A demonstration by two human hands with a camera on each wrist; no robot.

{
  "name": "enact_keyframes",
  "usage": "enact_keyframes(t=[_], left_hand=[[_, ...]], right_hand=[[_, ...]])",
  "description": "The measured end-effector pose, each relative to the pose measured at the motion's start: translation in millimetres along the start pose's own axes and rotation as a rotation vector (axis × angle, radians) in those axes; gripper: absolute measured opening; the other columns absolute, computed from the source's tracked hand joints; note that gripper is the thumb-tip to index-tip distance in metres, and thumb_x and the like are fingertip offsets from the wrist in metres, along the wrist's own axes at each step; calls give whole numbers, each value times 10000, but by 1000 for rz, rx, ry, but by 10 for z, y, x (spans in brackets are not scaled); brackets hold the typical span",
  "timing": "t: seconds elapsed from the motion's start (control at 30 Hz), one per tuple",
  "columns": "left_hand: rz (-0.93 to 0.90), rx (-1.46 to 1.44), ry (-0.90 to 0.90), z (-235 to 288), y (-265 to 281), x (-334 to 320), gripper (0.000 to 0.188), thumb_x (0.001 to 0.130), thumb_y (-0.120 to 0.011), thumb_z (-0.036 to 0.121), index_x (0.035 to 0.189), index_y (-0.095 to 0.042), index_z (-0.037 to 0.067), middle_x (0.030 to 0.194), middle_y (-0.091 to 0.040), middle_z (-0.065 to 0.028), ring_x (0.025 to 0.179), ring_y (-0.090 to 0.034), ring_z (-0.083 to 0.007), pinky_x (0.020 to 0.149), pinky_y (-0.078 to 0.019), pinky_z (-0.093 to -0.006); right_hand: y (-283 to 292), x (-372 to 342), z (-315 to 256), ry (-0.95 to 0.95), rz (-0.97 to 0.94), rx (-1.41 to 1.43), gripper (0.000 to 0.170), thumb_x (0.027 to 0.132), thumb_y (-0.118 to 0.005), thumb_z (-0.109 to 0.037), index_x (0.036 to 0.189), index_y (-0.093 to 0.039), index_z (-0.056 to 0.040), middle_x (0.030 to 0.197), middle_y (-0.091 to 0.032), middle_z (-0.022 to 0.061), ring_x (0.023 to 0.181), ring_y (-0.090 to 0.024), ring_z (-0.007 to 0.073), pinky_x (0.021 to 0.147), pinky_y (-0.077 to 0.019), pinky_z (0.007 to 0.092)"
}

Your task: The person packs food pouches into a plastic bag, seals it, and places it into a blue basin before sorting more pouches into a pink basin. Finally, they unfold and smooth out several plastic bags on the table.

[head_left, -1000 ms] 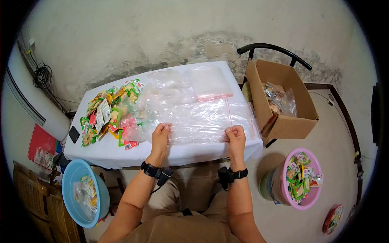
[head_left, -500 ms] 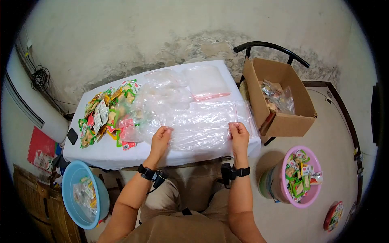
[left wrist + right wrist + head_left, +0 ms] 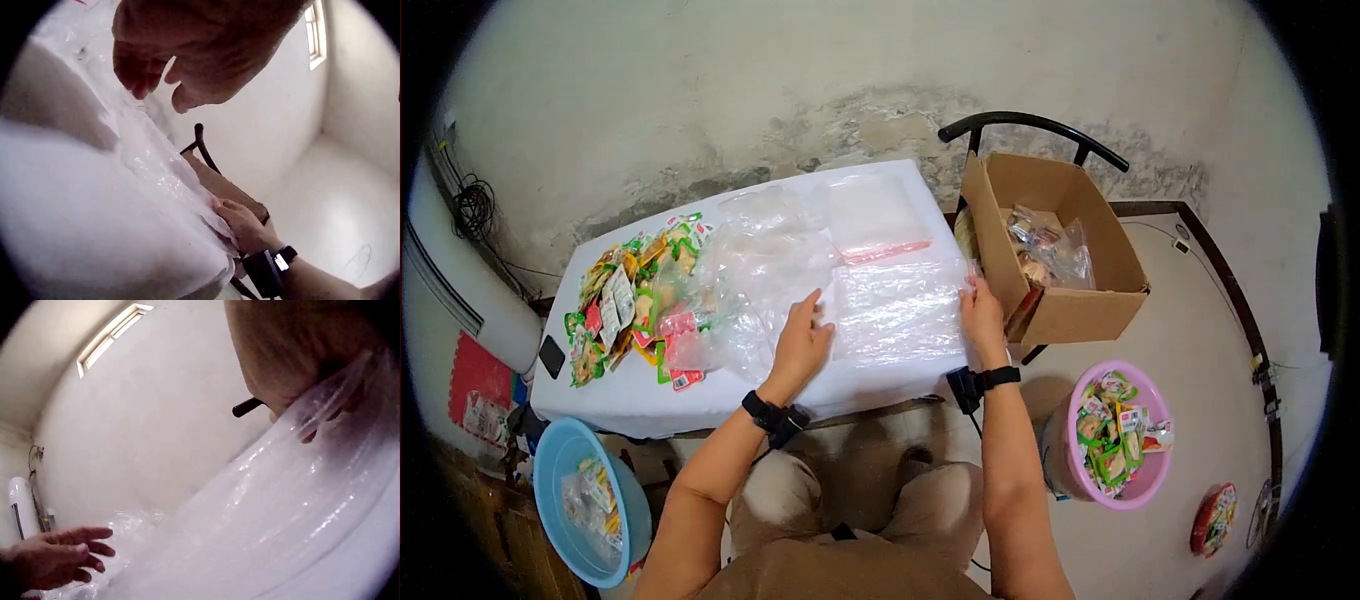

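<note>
A clear plastic bag [image 3: 900, 315] lies flat along the front right of the white-covered table [image 3: 870, 378]. My right hand [image 3: 982, 315] pinches its right end near the table's right edge; in the right wrist view the film [image 3: 250, 487] slopes up to that hand. At the bag's left end, my left hand [image 3: 802, 338] holds nothing, fingers spread and thumb apart, and the left wrist view shows it raised over the film. Behind the bag is a stack of clear bags [image 3: 882, 212] with a red edge. Crumpled clear plastic [image 3: 765, 265] spreads left of it.
Colourful food packets [image 3: 615, 300] are heaped on the table's left, with a phone [image 3: 552, 356] beside them. An open cardboard box [image 3: 1090, 315] stands at the right by a black chair rail [image 3: 1035, 118]. A blue tub [image 3: 640, 520] and a pink tub [image 3: 1165, 480], both holding packets, flank the person.
My left hand has let go of the bag and spread its fingers. My right hand has shifted right along the table, with the bag's end in it. The head view has turned slightly.
</note>
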State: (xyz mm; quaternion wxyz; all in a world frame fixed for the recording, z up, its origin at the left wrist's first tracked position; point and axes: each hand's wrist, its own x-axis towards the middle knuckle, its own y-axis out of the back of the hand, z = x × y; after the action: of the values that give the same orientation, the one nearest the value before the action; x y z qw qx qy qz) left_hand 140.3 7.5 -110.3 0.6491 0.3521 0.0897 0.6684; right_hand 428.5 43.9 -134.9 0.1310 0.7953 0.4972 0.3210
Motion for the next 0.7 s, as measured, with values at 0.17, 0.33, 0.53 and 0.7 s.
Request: enact_keyframes(t=[0.17,0.33,0.53,0.7], left_hand=[[-144,235,-420,38,-128,200,408,819,-522,99,1216,-450,44,1223,-452,-173,1113,-428,-319,937,-357,-366],[-322,379,-510,22,-321,434,411,850,-485,124,1250,-421,53,1336,-345,-185,1247,-298,-348,1004,-286,-418],[-580,613,-275,-99,-437,515,566,885,-429,352,1368,-233,133,1425,-141,-182,1310,-112,-388,1026,-147,-544],[-630,668,-237,-191,-459,546,698,824,-406,554,1385,-204,190,1435,-68,-200,1317,-6,-404,1018,-86,-575]], right_hand=[[-25,46,-18,70,120,39,264,830,-509,-165,1057,-525,-31,867,-600,234,809,-579,387,711,-448,427],[-44,166,14,84,9,-102,294,846,-488,-183,1101,-492,-36,884,-596,237,815,-573,403,706,-448,455],[37,132,-44,28,-151,-384,336,831,-494,-182,1128,-465,-28,1033,-557,237,880,-563,390,718,-460,435],[-108,-22,-327,331,-132,-564,432,819,-514,-213,1212,-432,-53,1275,-394,209,1170,-379,350,894,-362,489]])
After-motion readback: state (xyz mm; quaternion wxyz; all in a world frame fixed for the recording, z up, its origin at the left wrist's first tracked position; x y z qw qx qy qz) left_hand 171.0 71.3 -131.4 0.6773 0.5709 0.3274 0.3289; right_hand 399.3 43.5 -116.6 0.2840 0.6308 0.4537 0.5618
